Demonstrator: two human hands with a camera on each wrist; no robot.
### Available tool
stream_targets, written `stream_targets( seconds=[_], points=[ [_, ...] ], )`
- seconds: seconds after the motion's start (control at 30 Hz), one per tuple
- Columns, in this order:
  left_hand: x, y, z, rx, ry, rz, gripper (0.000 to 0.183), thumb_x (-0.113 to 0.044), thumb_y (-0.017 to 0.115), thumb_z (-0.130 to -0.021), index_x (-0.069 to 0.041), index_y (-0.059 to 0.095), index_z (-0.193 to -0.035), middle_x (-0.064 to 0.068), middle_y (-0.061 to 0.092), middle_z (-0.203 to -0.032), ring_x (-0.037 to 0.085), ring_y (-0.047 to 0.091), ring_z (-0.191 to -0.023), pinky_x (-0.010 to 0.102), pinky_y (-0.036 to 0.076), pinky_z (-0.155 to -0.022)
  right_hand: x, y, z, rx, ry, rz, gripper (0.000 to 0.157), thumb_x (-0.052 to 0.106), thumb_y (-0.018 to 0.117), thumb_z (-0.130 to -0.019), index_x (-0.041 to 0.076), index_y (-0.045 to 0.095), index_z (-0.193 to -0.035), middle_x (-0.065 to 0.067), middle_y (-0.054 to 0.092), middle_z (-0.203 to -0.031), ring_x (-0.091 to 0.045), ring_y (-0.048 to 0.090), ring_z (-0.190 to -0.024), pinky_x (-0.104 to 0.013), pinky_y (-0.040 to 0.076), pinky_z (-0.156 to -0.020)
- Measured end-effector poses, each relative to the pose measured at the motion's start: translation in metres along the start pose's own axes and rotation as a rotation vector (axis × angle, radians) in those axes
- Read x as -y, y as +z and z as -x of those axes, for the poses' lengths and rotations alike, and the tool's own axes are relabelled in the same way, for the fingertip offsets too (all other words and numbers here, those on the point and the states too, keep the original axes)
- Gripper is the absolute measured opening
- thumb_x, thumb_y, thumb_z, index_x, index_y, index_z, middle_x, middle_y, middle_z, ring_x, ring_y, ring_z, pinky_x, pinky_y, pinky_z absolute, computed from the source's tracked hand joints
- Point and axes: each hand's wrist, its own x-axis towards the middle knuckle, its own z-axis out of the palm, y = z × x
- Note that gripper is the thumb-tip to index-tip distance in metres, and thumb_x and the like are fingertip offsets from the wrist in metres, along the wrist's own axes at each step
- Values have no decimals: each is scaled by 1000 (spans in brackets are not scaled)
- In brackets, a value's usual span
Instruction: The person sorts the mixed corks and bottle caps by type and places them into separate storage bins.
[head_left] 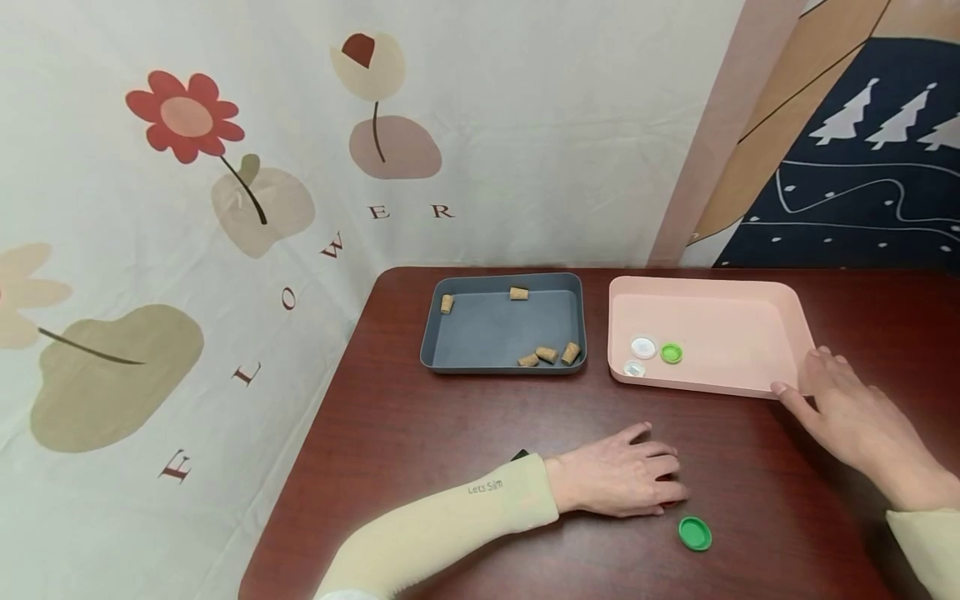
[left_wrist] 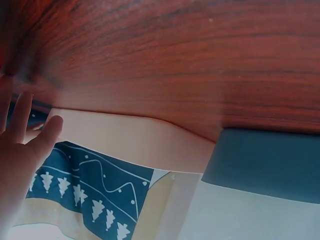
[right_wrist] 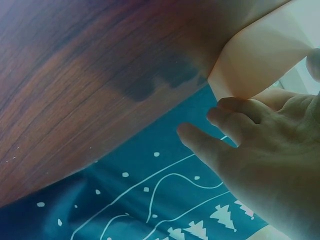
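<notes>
My left hand [head_left: 618, 479] is low over the table, palm down. Its thumb and index finger pinch a red cap [head_left: 670, 504], mostly hidden under the fingertips. Just right of it, toward the near side, a green cap [head_left: 695, 533] lies on the wood. My right hand [head_left: 862, 412] rests at the near right corner of the pink tray [head_left: 735, 325], fingers fairly straight along the side and thumb at the front rim. In the right wrist view its fingers [right_wrist: 205, 142] lie beside the tray's outer wall. Inside that tray are a light green cap [head_left: 671, 353] and two clear or white caps [head_left: 642, 347].
A grey-blue tray [head_left: 502, 321] holding several corks [head_left: 547, 355] stands left of the pink one on the dark wooden table [head_left: 360, 433]. A printed cloth [head_left: 540, 150] hangs behind and to the left.
</notes>
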Motion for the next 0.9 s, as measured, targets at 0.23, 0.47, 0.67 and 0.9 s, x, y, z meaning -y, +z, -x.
stream_targets(
  seconds=[0.23,0.47,0.67,0.9],
  points=[
    [2,-1,0,-45,0,13,32,-49,50,-107,-37,61,-136,-12,59,-133,10,46,-138,45,31,-118,1,-2,1,15,6,-6,92,52,39,-109,-25,11,-151,-51,10,-152,-65,13,-143,-77,20,-108],
    [5,-4,2,-49,-7,35,32,-48,51,-108,-37,61,-136,-12,59,-133,10,47,-137,45,30,-119,1,-5,2,25,17,-9,92,52,40,-109,-25,9,-151,-51,8,-152,-65,12,-144,-78,20,-108],
    [13,-10,5,-90,-44,43,31,-42,49,-109,-35,61,-137,-9,59,-133,12,50,-135,45,32,-118,2,-7,2,27,21,-13,92,51,41,-109,-24,10,-152,-51,9,-152,-65,12,-143,-78,20,-108],
    [26,-16,10,-171,-117,36,35,-39,53,-108,-34,60,-142,-9,60,-134,14,52,-135,47,34,-118,3,-7,2,10,5,-25,90,49,42,-109,-24,12,-152,-51,13,-151,-65,15,-143,-78,22,-107]
  ],
)
